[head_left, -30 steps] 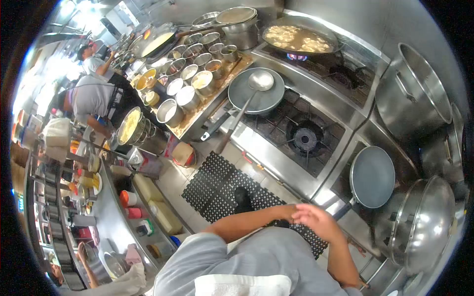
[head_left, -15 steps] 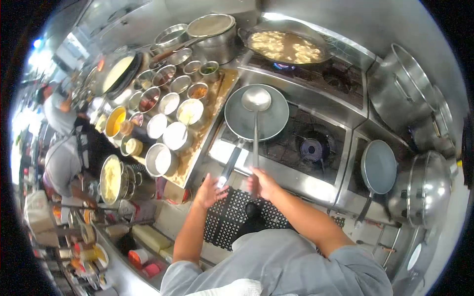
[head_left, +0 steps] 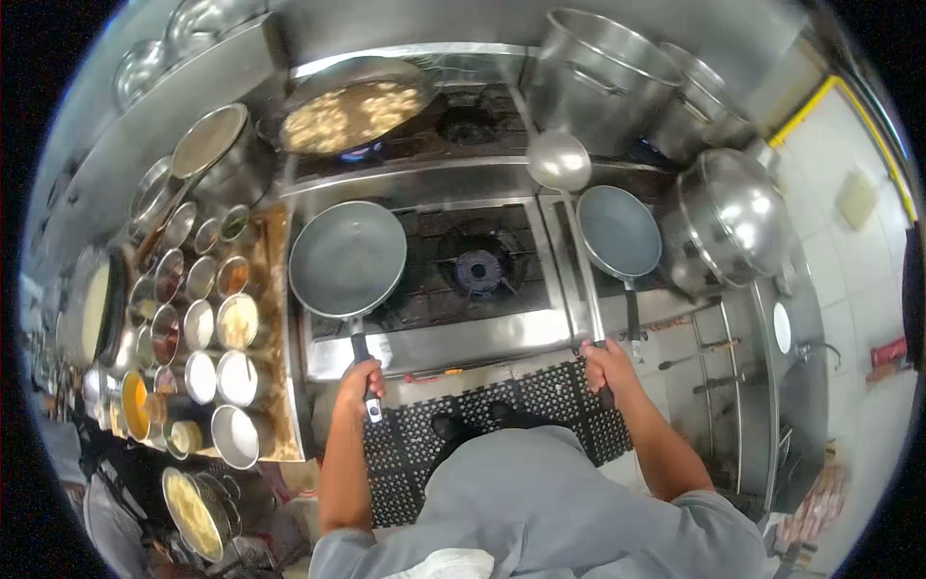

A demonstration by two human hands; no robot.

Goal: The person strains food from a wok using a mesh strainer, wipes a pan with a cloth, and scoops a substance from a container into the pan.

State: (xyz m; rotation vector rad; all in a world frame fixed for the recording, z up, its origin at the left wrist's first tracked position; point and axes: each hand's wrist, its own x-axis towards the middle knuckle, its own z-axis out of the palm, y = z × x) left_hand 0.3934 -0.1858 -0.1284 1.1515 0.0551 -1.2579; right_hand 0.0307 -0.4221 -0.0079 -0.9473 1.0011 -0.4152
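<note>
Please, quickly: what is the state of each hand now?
Left hand: closed, holding the left pan.
Right hand: closed, holding the ladle.

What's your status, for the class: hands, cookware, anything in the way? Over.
Left hand gripping frying pan by its handle; right hand gripping ladle. No food visible in frying pan. Second pan close beside ladle; nothing seen blocking either hand.

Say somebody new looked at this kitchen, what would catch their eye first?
Probably the left hand, gripping a gray pan over the left of the front stove, and the right hand, holding a long steel ladle right of center. Next, likely the wok at the back left, with pale food in brown liquid above a blue flame.
</note>
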